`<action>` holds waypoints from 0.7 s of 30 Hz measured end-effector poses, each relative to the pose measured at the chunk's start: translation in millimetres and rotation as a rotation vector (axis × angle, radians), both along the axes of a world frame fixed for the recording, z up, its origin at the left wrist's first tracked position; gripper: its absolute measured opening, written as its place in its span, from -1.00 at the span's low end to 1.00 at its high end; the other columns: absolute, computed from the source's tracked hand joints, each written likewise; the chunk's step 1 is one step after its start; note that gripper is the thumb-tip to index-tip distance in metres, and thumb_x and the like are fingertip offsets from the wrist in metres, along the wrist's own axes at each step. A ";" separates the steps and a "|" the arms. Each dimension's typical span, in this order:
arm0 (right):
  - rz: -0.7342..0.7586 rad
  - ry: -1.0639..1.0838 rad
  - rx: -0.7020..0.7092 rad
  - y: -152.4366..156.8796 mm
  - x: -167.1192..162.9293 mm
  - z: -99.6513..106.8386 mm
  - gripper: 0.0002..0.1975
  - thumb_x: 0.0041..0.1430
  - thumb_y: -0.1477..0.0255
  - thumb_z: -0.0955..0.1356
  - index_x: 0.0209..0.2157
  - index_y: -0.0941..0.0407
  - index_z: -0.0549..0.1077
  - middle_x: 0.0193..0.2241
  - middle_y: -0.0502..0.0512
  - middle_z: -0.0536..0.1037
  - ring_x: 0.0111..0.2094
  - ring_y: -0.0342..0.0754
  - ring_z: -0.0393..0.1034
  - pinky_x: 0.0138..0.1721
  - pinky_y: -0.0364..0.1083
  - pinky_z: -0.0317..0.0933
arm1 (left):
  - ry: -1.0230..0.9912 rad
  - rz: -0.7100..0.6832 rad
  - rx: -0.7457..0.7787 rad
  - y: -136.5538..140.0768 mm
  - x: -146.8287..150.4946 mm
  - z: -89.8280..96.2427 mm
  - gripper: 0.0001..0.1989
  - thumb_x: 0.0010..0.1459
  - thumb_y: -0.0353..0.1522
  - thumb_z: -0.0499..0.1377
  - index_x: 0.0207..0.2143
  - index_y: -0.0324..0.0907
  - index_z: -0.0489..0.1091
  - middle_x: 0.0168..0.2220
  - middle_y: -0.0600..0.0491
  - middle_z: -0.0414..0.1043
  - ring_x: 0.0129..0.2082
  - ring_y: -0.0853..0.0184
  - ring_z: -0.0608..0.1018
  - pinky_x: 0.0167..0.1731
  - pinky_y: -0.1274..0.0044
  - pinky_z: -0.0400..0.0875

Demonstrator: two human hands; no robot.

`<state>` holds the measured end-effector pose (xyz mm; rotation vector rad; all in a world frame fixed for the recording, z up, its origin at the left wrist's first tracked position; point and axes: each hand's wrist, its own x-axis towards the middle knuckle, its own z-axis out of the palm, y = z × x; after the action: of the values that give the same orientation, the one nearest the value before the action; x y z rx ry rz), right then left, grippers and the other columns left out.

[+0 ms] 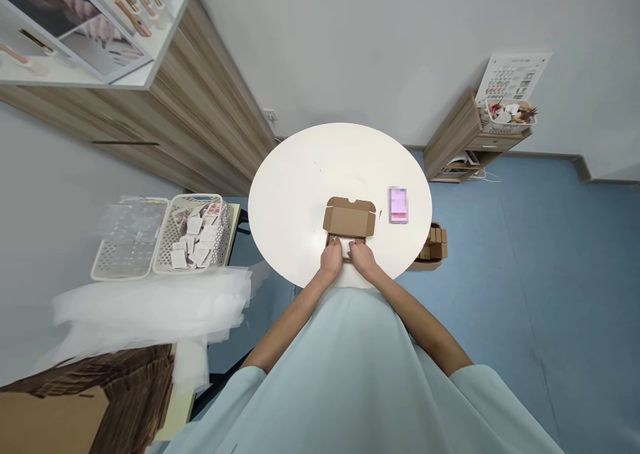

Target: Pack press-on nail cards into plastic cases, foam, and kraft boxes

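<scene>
A small brown cardboard box [349,219] lies on the round white table with its lid folded back, away from me. Inside its front part is a white item [345,245], mostly covered by my hands, so its kind cannot be made out. My left hand [331,258] is closed at the left side of the box, fingertips on the white item. From the right, my right hand [363,257] is closed in the same way, its thumb and fingers at the item's other edge.
A phone [399,205] lies on the white table [285,194]. Left are white baskets [225,224] holding small cards, a pile of white translucent sheets [155,304] and stacked flat cardboard [135,387]. A carton of small boxes [433,246] stands on the floor, right.
</scene>
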<state>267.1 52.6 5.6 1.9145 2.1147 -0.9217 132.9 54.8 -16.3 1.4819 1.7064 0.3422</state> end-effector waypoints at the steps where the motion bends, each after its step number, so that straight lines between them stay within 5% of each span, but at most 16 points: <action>1: 0.004 -0.007 0.003 -0.8 -0.1 2.7 -0.77 0.44 0.59 0.28 0.00 0.25 0.53 0.02 0.42 0.55 -0.06 0.15 0.53 -0.06 0.00 0.35 | 0.070 -0.039 -0.008 0.5 0.9 2.9 -0.69 0.46 -0.33 -0.01 0.08 -0.24 0.43 0.03 -0.36 0.52 0.00 -0.07 0.62 0.02 0.21 0.43; 6: -0.120 0.091 0.152 0.8 22.2 20.6 -0.73 0.50 0.37 0.27 0.01 0.16 0.57 0.03 0.37 0.53 -0.03 0.14 0.52 0.02 0.02 0.37 | 0.230 -0.114 0.088 8.1 -11.4 23.1 -0.76 0.39 -0.39 0.07 0.02 -0.20 0.46 0.14 -0.30 0.41 0.07 -0.06 0.58 0.04 0.24 0.47; 10: -0.443 0.284 0.399 17.5 59.9 21.5 -0.51 0.49 0.25 0.24 0.29 0.21 0.37 0.17 0.45 0.48 0.20 0.23 0.42 0.22 0.16 0.31 | 0.134 0.050 0.272 37.6 -34.1 32.3 -0.55 0.35 -0.36 0.16 0.26 -0.26 0.32 0.30 -0.35 0.26 0.26 -0.08 0.47 0.21 0.20 0.40; 13: -0.558 0.405 0.340 33.8 75.8 12.3 -0.37 0.41 0.22 0.30 0.37 0.26 0.26 0.25 0.54 0.45 0.25 0.28 0.41 0.24 0.22 0.32 | -0.012 0.158 0.182 65.4 -45.3 32.4 -0.35 0.29 -0.37 0.22 0.38 -0.30 0.17 0.36 -0.39 0.26 0.34 -0.08 0.42 0.28 0.20 0.35; 16: -0.545 0.485 0.242 46.3 74.9 5.4 -0.49 0.39 0.32 0.31 0.28 0.23 0.35 0.20 0.45 0.54 0.17 0.20 0.52 0.18 0.13 0.40 | -0.159 0.185 0.025 82.6 -47.8 32.1 -0.33 0.26 -0.37 0.23 0.39 -0.28 0.18 0.37 -0.37 0.31 0.27 -0.02 0.52 0.23 0.24 0.41; 21: -0.547 0.521 0.212 59.1 62.7 11.2 -0.58 0.38 0.46 0.30 0.23 0.16 0.43 0.19 0.32 0.58 0.09 0.06 0.60 0.15 0.01 0.43 | -0.245 0.184 0.025 85.5 -44.8 36.2 -0.32 0.22 -0.37 0.27 0.37 -0.24 0.24 0.39 -0.36 0.31 0.20 0.06 0.60 0.19 0.30 0.44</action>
<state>329.8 111.8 16.9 2.6799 2.0141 -1.4862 88.1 140.3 19.9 1.2468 1.6465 0.6193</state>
